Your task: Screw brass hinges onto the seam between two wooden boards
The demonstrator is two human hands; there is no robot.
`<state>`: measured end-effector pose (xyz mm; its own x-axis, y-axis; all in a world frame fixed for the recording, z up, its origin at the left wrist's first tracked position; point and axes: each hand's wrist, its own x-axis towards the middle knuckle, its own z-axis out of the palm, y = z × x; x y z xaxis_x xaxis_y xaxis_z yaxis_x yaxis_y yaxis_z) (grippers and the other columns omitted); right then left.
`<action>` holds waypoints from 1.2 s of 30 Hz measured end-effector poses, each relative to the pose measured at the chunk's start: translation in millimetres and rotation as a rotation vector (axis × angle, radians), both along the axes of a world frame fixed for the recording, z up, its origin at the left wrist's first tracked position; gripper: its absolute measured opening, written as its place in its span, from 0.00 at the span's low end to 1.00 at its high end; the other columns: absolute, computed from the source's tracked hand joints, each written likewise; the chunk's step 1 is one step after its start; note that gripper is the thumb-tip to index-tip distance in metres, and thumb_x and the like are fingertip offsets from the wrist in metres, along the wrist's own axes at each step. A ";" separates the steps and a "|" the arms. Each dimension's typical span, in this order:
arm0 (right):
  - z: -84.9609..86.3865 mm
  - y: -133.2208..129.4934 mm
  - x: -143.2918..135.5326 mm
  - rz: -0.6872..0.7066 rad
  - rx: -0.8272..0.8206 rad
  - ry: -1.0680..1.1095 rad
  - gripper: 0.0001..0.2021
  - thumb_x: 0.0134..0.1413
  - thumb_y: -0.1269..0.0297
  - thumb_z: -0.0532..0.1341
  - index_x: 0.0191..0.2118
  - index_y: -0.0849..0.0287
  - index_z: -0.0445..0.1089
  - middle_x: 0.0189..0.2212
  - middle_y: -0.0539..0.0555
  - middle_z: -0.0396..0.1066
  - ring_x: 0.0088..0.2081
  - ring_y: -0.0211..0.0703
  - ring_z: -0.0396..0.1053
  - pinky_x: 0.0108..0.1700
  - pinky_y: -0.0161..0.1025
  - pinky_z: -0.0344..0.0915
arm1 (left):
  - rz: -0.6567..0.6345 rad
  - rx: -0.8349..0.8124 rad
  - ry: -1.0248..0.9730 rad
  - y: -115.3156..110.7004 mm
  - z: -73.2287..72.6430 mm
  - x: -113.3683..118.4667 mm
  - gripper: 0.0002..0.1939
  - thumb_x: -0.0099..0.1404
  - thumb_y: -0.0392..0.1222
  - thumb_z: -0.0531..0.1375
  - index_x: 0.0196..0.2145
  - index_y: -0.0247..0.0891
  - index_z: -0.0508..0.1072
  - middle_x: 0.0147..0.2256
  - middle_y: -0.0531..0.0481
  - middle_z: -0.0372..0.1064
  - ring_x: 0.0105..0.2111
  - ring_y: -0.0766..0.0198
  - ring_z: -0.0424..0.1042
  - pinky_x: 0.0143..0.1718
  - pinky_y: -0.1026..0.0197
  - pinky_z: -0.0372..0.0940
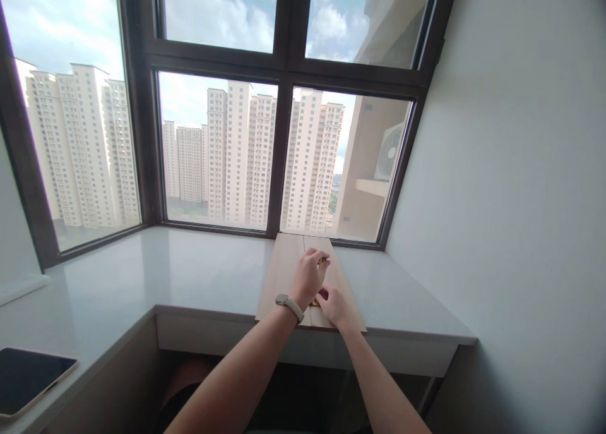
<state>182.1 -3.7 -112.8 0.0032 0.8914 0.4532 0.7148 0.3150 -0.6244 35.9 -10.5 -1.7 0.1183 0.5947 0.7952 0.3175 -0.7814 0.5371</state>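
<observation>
A light wooden board with a seam down its length lies on the white windowsill ledge, its near end reaching the front edge. Above it, my left hand, with a watch on the wrist, is closed in a pinch on a small dark-and-yellow piece. My right hand rests low over the board just nearer to me, fingers curled together. By its fingertips shows a small yellowish thing, mostly covered; what these fingers grip cannot be made out.
The white ledge runs along dark-framed windows and bends toward me on the left. A tablet-like device with a dark screen lies at its left end. A plain wall bounds the right side. Below the front edge is a dark recess.
</observation>
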 end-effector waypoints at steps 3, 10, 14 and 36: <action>-1.1 0.3 -0.1 -0.001 -0.002 0.008 0.08 0.57 0.58 0.59 0.32 0.55 0.72 0.29 0.54 0.77 0.31 0.47 0.72 0.36 0.39 0.63 | -0.030 -0.008 -0.011 1.7 -0.8 -1.5 0.12 0.72 0.34 0.59 0.50 0.42 0.78 0.45 0.46 0.76 0.40 0.60 0.77 0.44 0.58 0.73; 0.7 -1.4 -1.2 0.011 0.013 0.025 0.09 0.57 0.57 0.59 0.31 0.55 0.72 0.29 0.55 0.77 0.31 0.47 0.73 0.37 0.40 0.65 | -0.042 -0.024 -0.027 3.3 -2.4 -4.5 0.08 0.71 0.40 0.63 0.46 0.41 0.80 0.42 0.45 0.75 0.39 0.60 0.76 0.43 0.57 0.73; -0.8 -1.5 -1.3 0.014 0.017 0.039 0.10 0.57 0.56 0.60 0.31 0.55 0.72 0.30 0.55 0.77 0.31 0.47 0.73 0.37 0.41 0.66 | -0.078 -0.036 -0.035 4.7 -1.7 -4.8 0.11 0.72 0.36 0.60 0.49 0.41 0.79 0.44 0.45 0.76 0.40 0.60 0.77 0.45 0.56 0.74; 114.7 -25.3 -13.1 0.178 0.243 0.131 0.25 0.66 0.53 0.59 0.65 0.51 0.63 0.43 0.56 0.78 0.42 0.49 0.78 0.42 0.45 0.76 | -0.275 -0.144 -0.035 11.8 0.0 -21.9 0.18 0.73 0.40 0.60 0.59 0.44 0.74 0.48 0.45 0.73 0.43 0.61 0.77 0.48 0.53 0.76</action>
<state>169.0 -28.9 1.9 -0.0705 0.7492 0.6585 0.5534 0.5786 -0.5991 14.0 1.3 -1.6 0.2644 0.6513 0.7113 0.0847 -0.7503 0.6556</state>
